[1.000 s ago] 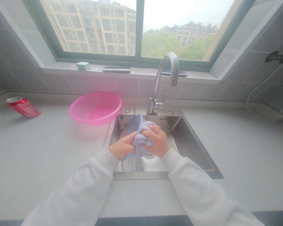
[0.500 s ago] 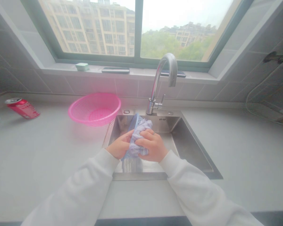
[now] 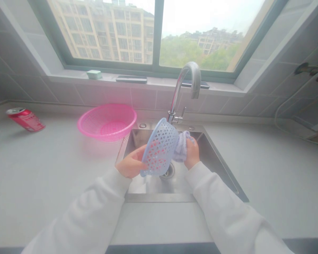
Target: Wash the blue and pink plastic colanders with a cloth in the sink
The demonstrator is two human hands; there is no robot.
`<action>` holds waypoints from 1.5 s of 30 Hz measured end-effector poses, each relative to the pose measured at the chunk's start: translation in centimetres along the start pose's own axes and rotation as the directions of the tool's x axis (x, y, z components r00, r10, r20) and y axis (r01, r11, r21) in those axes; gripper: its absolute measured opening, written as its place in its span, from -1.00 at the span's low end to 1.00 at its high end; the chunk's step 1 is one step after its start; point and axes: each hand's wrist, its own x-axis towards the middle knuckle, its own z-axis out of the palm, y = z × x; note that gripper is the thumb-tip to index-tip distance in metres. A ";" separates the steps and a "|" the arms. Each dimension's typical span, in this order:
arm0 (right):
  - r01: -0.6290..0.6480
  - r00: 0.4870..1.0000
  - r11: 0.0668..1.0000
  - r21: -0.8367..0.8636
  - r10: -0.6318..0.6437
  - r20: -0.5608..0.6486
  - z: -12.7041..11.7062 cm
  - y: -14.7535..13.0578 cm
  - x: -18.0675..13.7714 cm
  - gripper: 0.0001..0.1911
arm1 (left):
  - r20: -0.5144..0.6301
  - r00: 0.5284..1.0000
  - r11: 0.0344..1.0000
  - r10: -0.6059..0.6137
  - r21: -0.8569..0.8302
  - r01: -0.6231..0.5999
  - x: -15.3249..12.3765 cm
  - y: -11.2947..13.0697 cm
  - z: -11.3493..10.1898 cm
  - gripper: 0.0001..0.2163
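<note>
A pale blue plastic basket [image 3: 163, 146] with a pierced wall is tipped on its side above the sink. My left hand [image 3: 132, 163] grips its rim from the left, with some fingers reaching inside and showing through the holes. On the right, my right hand [image 3: 193, 152] is closed around a bunched lilac-and-white cloth [image 3: 180, 147]. The cloth touches or lies right beside the basket's outer base. Below them is the stainless steel sink [image 3: 217, 165], its drain partly hidden by the basket.
A chrome faucet [image 3: 192, 76] rises behind the sink. To the left stand a pink basket [image 3: 107, 135] and, farther off, a tilted red can [image 3: 26, 120]. The windowsill holds a pale green block [image 3: 94, 74] and a flat dark-framed object [image 3: 131, 79].
The blue basket has turned so its outer wall faces me. My right hand has moved right with the cloth, from the basket's inner side to its outer base.
</note>
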 end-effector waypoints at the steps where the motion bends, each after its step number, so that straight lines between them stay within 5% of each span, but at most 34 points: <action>1: -0.008 1.000 1.000 0.017 0.008 -0.007 0.0 0.2 0.2 -0.62 | -0.001 1.000 0.999 0.031 -0.016 -0.031 0.0 0.2 0.2 -0.27; 10: 0.032 0.999 0.999 -0.023 -0.032 0.017 0.0 0.2 0.1 -0.66 | -0.109 0.994 1.000 0.014 -0.027 -0.017 0.8 -0.1 0.5 -0.32; 18: 0.048 0.999 0.997 -0.053 -0.046 0.026 0.2 -0.2 -0.4 -0.67 | -0.071 0.997 0.999 -0.043 0.008 0.044 1.0 -0.5 0.5 -0.38; 21: 0.118 0.991 0.989 -0.092 -0.111 0.072 0.3 -0.6 -1.0 -0.71 | -0.086 0.996 1.000 -0.005 -0.004 0.005 1.2 -1.1 0.1 -0.30; 23: 0.272 0.949 0.945 -0.183 -0.233 0.211 0.3 -0.9 -1.9 -0.75 | -0.082 0.997 1.000 -0.015 0.001 0.015 1.4 -1.4 0.0 -0.26; 25: 0.543 0.794 0.804 -0.243 -0.397 0.460 0.5 -1.2 -3.2 -0.78 | -0.055 0.997 0.999 -0.050 0.015 0.051 1.4 -1.6 0.2 -0.25; 27: 0.811 0.495 0.560 -0.166 -0.507 0.706 0.7 -1.3 -4.8 -0.78 | -0.022 0.996 0.996 -0.081 0.044 0.082 1.3 -1.4 0.6 -0.27; 29: 0.942 0.210 0.335 -0.030 -0.515 0.831 0.9 -1.3 -6.1 -0.77 | 0.015 0.994 0.992 -0.109 0.071 0.107 1.2 -1.1 1.1 -0.29; 31: 0.974 0.086 0.223 0.031 -0.496 0.864 1.0 -1.3 -6.7 -0.76 | 0.047 0.989 0.987 -0.142 0.078 0.138 1.1 -0.8 1.4 -0.28; 33: 0.973 0.135 0.231 -0.019 -0.499 0.856 0.9 -1.3 -6.3 -0.76 | 0.062 0.985 0.984 -0.162 0.090 0.156 0.9 -0.6 1.4 -0.26; 37: 0.840 0.514 0.469 -0.273 -0.527 0.677 0.3 -1.6 -3.6 -0.77 | 0.085 0.977 0.972 -0.195 0.152 0.181 0.8 -0.8 1.0 -0.22; 39: 0.753 0.641 0.558 -0.349 -0.504 0.579 0.0 -1.7 -2.5 -0.75 | 0.091 0.975 0.970 -0.202 0.156 0.187 0.7 -1.0 1.0 -0.22; 40: 0.744 0.654 0.560 -0.364 -0.498 0.570 0.0 -1.8 -2.4 -0.75 | 0.092 0.975 0.971 -0.204 0.149 0.189 0.8 -1.1 1.0 -0.22; 42: 0.808 0.576 0.476 -0.346 -0.515 0.635 0.1 -1.9 -3.0 -0.75 | 0.086 0.977 0.975 -0.194 0.124 0.183 0.8 -1.1 0.9 -0.23; 45: 0.957 0.275 0.231 -0.177 -0.520 0.809 0.7 -1.8 -5.4 -0.77 | 0.043 0.988 0.986 -0.146 0.086 0.142 0.9 -0.9 0.8 -0.25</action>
